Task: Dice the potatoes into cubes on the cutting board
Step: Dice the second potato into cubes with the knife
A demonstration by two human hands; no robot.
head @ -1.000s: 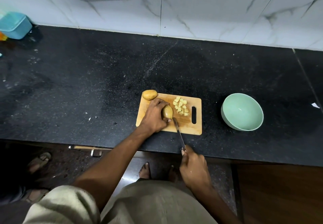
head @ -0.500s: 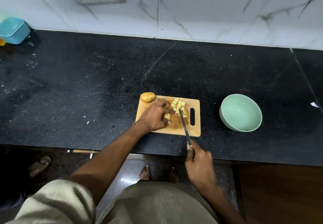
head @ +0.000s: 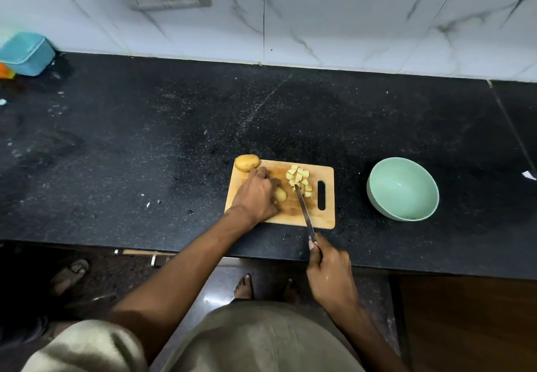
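1. A black speckled stone counter (head: 145, 145) runs below a white marble-look wall (head: 348, 14).
2. A wooden rectangular board (head: 325, 212) with a slot handle lies near the counter's front edge.
3. At 3 o'clock of the board, a round mint-green bowl (head: 402, 190) shows nothing inside.
4. The left hand (head: 257, 194), palm down, grips a potato piece (head: 280, 195) mid-board.
5. The right hand (head: 329, 273) holds a knife (head: 303, 210), its tip among pale cubes (head: 299, 178).
6. A whole potato (head: 247, 163) sits at the board's 11 o'clock corner.
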